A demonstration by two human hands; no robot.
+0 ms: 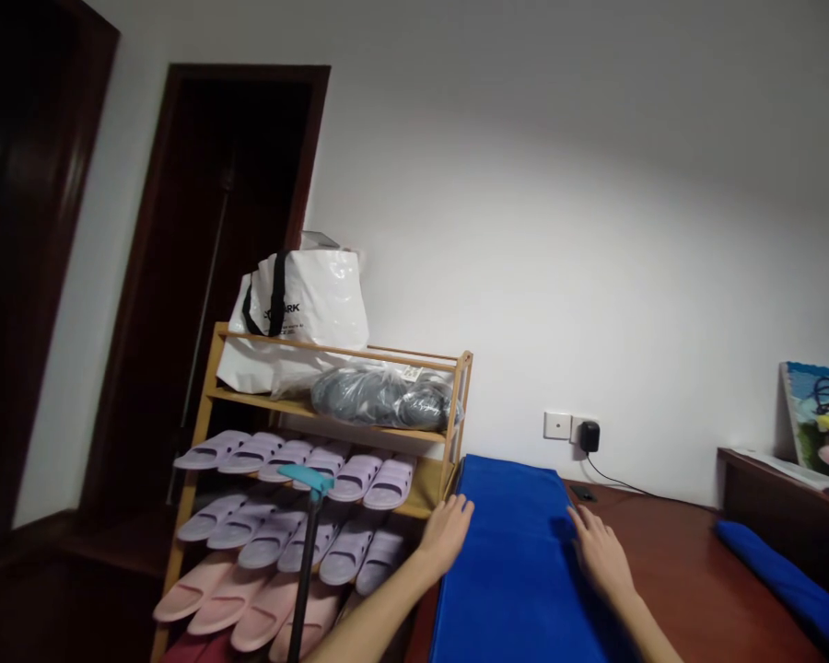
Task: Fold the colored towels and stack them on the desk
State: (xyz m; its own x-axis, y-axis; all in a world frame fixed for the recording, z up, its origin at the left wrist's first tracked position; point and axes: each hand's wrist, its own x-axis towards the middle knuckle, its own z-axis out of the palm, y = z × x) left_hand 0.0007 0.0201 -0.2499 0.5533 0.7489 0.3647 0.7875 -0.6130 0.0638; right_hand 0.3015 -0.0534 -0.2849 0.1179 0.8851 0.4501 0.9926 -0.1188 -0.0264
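A blue cloth (511,571) lies folded into a long, flat strip on the brown wooden table, its far end close to the wall. My left hand (448,532) rests at the cloth's left edge, fingers stretched forward and slightly bent. On the opposite side, my right hand (601,555) reaches along the right edge with its fingers extended and touching or just over the cloth. Neither hand visibly lifts the fabric. A second blue cloth (784,580), rolled or folded narrow, is farther right on the table.
A wooden shoe rack (460,396) with lilac slippers (387,479) and pink slippers (200,585) stands left of the table. It carries a white bag (324,290). A black pole with a teal top (308,477) rises in front. A black plug (589,436) trails a cable.
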